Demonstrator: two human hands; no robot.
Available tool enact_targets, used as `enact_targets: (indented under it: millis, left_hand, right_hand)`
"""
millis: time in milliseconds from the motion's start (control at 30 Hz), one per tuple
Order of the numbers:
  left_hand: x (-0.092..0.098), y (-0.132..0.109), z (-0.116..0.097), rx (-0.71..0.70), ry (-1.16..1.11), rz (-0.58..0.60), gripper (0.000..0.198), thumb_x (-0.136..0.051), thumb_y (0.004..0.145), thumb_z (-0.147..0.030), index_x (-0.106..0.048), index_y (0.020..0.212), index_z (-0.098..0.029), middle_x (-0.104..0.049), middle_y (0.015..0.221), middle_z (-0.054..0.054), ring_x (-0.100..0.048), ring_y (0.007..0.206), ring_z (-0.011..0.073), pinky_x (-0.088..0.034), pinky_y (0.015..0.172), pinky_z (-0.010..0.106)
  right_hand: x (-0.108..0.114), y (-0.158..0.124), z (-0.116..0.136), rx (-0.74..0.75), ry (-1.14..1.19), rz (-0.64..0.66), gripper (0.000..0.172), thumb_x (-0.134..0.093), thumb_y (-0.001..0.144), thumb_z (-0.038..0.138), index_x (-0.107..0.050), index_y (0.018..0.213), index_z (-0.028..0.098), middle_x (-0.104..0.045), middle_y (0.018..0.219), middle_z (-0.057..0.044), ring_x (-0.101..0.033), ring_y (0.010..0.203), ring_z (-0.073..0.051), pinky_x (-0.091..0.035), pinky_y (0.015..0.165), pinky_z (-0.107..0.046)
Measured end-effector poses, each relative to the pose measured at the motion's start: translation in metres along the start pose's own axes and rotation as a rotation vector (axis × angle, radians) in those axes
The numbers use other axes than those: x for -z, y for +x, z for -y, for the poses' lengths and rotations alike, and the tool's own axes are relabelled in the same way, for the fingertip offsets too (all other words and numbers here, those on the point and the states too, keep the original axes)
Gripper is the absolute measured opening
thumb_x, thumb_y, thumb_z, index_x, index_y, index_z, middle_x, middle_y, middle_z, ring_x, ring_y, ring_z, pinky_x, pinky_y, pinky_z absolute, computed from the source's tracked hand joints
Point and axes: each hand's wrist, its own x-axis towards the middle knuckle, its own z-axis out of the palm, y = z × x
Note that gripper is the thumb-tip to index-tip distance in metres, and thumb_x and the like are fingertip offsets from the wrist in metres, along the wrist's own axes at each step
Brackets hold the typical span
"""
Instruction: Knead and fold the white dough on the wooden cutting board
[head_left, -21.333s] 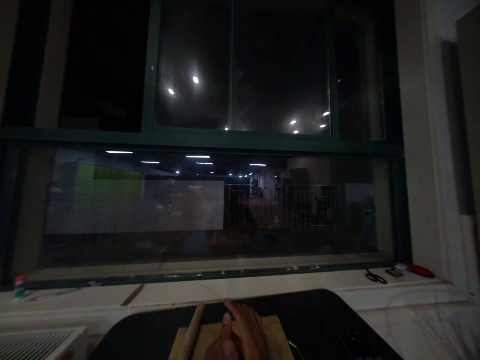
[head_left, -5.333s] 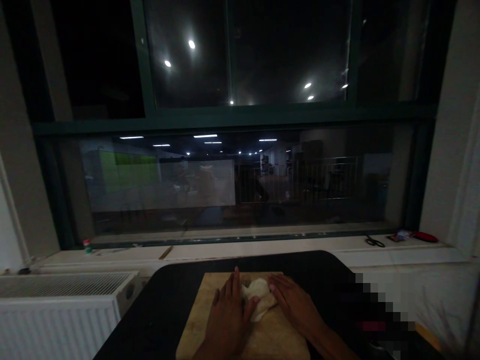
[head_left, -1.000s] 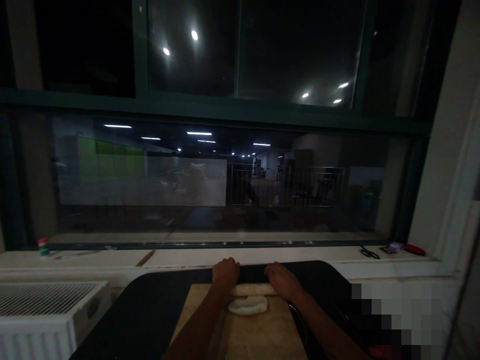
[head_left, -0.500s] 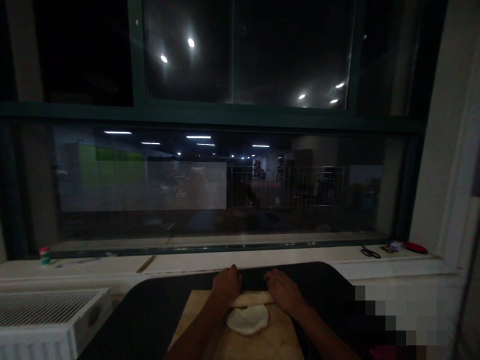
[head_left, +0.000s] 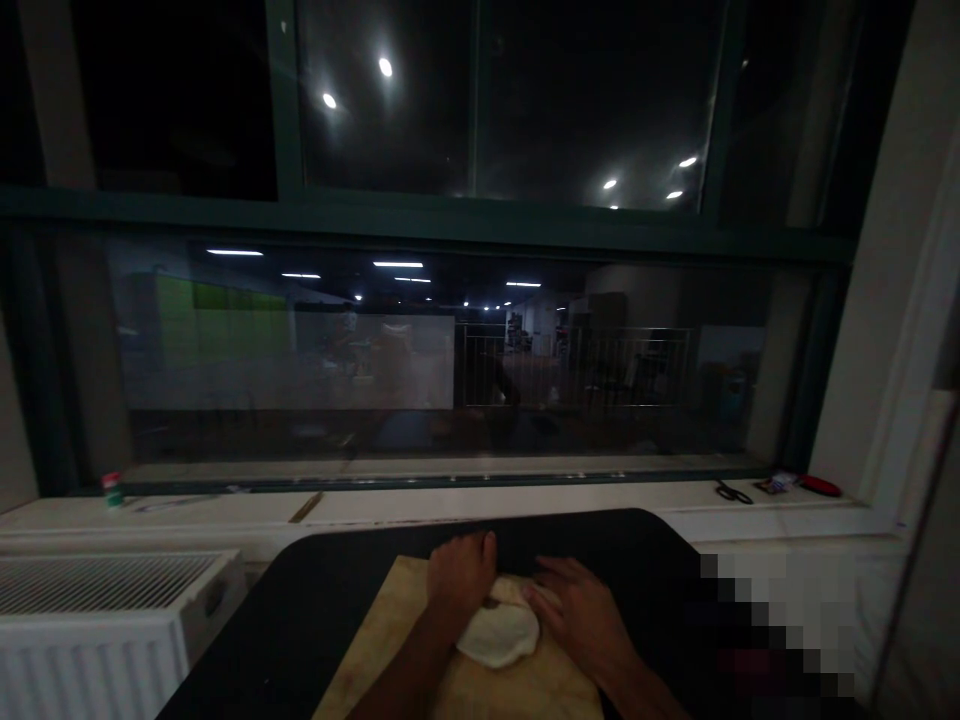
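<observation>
A flattened piece of pale dough (head_left: 499, 637) lies on a wooden board (head_left: 379, 640). Just beyond it, a light wooden rolling pin (head_left: 513, 588) spans the gap between my hands and covers the dough's far edge. My left hand (head_left: 461, 572) is closed over the pin's left end. At the other end, my right hand (head_left: 581, 605) holds the pin loosely, its thumb near the dough and its fingers reaching forward. Both ends of the pin are hidden under my hands.
The board rests on a black table (head_left: 330, 570) against a white windowsill (head_left: 450, 505). On the sill lie black scissors (head_left: 733, 492), a red object (head_left: 820, 486) and a small green container with a red top (head_left: 112, 490). A white radiator (head_left: 120, 610) stands at left.
My right hand has shifted slightly nearer, its thumb now beside the dough. The pin slants more, and less of it shows between my hands. The view has tilted down a little.
</observation>
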Motion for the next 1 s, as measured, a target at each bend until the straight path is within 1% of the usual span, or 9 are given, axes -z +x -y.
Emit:
enact_targets:
  millis: [67, 133, 267, 433, 567, 667, 733, 833, 1000]
  left_hand:
    - [0.002, 0.001, 0.003, -0.053, -0.143, -0.027, 0.051, -0.025, 0.099, -0.045, -0.071, 0.092, -0.025, -0.076, 0.091, 0.004, -0.069, 0.087, 0.0185, -0.045, 0.075, 0.027]
    - [0.002, 0.002, 0.009, -0.095, -0.329, -0.078, 0.054, -0.021, 0.100, -0.045, -0.070, 0.090, -0.026, -0.075, 0.084, -0.001, -0.069, 0.082, 0.0142, -0.044, 0.072, 0.023]
    - [0.002, 0.000, 0.028, -0.115, -0.526, -0.164, 0.057, -0.020, 0.099, -0.049, -0.068, 0.086, -0.022, -0.074, 0.078, 0.000, -0.067, 0.076, 0.0151, -0.045, 0.069, 0.023]
    - [0.011, -0.010, 0.065, -0.188, -0.504, -0.202, 0.050, -0.027, 0.098, -0.047, -0.068, 0.085, -0.022, -0.073, 0.088, 0.004, -0.066, 0.087, 0.0186, -0.046, 0.079, 0.027]
    - [0.018, -0.016, 0.078, -0.109, -0.626, -0.329, 0.044, -0.028, 0.098, -0.045, -0.066, 0.103, -0.023, -0.071, 0.108, 0.005, -0.062, 0.104, 0.0188, -0.045, 0.092, 0.029]
    - [0.021, -0.022, 0.070, -0.207, -0.595, -0.383, 0.041, -0.031, 0.097, -0.046, -0.065, 0.106, -0.024, -0.068, 0.113, 0.006, -0.059, 0.110, 0.0193, -0.042, 0.098, 0.030]
    - [0.024, -0.027, 0.062, -0.325, -0.502, -0.313, 0.040, -0.033, 0.097, -0.045, -0.068, 0.100, -0.025, -0.070, 0.108, 0.005, -0.059, 0.106, 0.0197, -0.041, 0.097, 0.031]
    - [0.028, -0.032, 0.055, -0.443, -0.383, -0.205, 0.042, -0.032, 0.098, -0.043, -0.068, 0.087, -0.026, -0.071, 0.091, 0.003, -0.062, 0.093, 0.0184, -0.041, 0.092, 0.030]
    - [0.027, -0.032, 0.058, -0.275, -0.319, -0.239, 0.052, -0.029, 0.099, -0.047, -0.061, 0.066, -0.023, -0.065, 0.069, 0.003, -0.060, 0.074, 0.0174, -0.044, 0.079, 0.029]
  right_hand:
    - [0.000, -0.001, 0.000, 0.002, -0.055, -0.043, 0.037, -0.043, 0.095, 0.051, -0.071, 0.099, 0.027, -0.067, 0.114, -0.005, -0.058, 0.110, -0.023, -0.038, 0.097, -0.036]
    - [0.000, -0.002, 0.002, -0.004, -0.092, -0.035, 0.038, -0.043, 0.096, 0.050, -0.069, 0.094, 0.023, -0.068, 0.104, -0.006, -0.062, 0.100, -0.022, -0.042, 0.090, -0.035]
    - [0.003, 0.004, 0.007, 0.036, -0.113, 0.070, 0.038, -0.039, 0.098, 0.049, -0.064, 0.096, 0.020, -0.069, 0.097, -0.006, -0.066, 0.089, -0.020, -0.045, 0.073, -0.028]
    - [0.031, 0.005, 0.010, -0.023, -0.075, 0.224, 0.037, -0.033, 0.099, 0.045, -0.062, 0.105, 0.022, -0.073, 0.091, -0.007, -0.069, 0.085, -0.023, -0.045, 0.065, -0.028]
    - [0.047, -0.027, 0.021, -0.134, -0.019, 0.155, 0.046, -0.030, 0.097, 0.050, -0.052, 0.131, 0.026, -0.073, 0.097, -0.008, -0.069, 0.089, -0.025, -0.050, 0.073, -0.033]
    - [0.033, -0.053, 0.033, -0.135, -0.024, 0.203, 0.049, -0.025, 0.097, 0.048, -0.054, 0.132, 0.031, -0.071, 0.109, -0.008, -0.068, 0.097, -0.026, -0.052, 0.080, -0.035]
    - [0.018, -0.063, 0.040, -0.122, -0.015, 0.230, 0.049, -0.024, 0.097, 0.043, -0.049, 0.138, 0.032, -0.067, 0.122, -0.006, -0.068, 0.100, -0.025, -0.054, 0.080, -0.034]
    - [0.002, -0.068, 0.043, -0.119, -0.019, 0.205, 0.051, -0.024, 0.096, 0.045, -0.044, 0.142, 0.034, -0.065, 0.125, -0.004, -0.066, 0.103, -0.025, -0.055, 0.081, -0.034]
    - [-0.005, -0.071, 0.043, -0.040, -0.042, 0.095, 0.047, -0.035, 0.093, 0.055, -0.059, 0.128, 0.037, -0.067, 0.118, -0.006, -0.063, 0.108, -0.027, -0.052, 0.089, -0.036]
